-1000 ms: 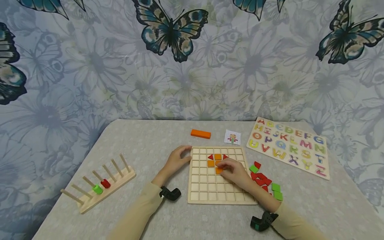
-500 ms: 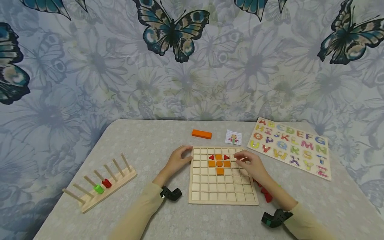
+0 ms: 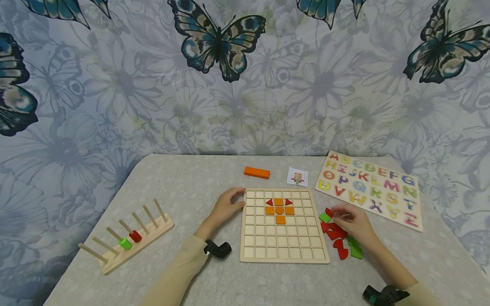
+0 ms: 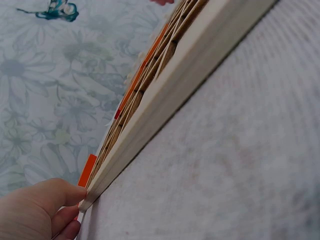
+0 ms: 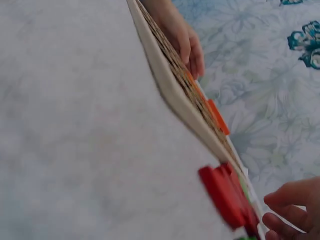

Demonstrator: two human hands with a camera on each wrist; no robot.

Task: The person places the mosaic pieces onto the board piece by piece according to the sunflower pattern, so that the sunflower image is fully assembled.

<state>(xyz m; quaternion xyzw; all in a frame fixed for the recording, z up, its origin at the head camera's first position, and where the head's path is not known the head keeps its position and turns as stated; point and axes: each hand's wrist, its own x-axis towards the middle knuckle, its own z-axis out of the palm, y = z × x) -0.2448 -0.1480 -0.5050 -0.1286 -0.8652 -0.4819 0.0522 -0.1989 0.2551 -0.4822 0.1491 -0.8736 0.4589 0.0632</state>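
A square wooden grid board (image 3: 264, 241) lies on the table. My left hand (image 3: 226, 206) holds its far left corner, thumb against the side edge in the left wrist view. Set in its cells are several orange square tiles (image 3: 280, 220), an orange round tile (image 3: 280, 210) and two red triangular tiles (image 3: 289, 202). My right hand (image 3: 354, 222) hovers by the loose pile right of the board, fingers loosely bent, with nothing seen in them. That pile has red pieces (image 3: 334, 231), some with a rounded side, and green squares (image 3: 356, 252); the hand hides part of it.
Behind the board lie an orange bar (image 3: 257, 172) and a small pattern card (image 3: 297, 177). An alphabet board (image 3: 377, 192) is at the back right. At left stands a wooden peg rack (image 3: 145, 245) with green and red rings. Patterned cloth (image 3: 245, 119) hangs behind the table.
My right hand has moved away from the orange tiles, rightward off the board to the loose pieces. The orange round tile is now uncovered in its cell. My left hand stays at the corner.
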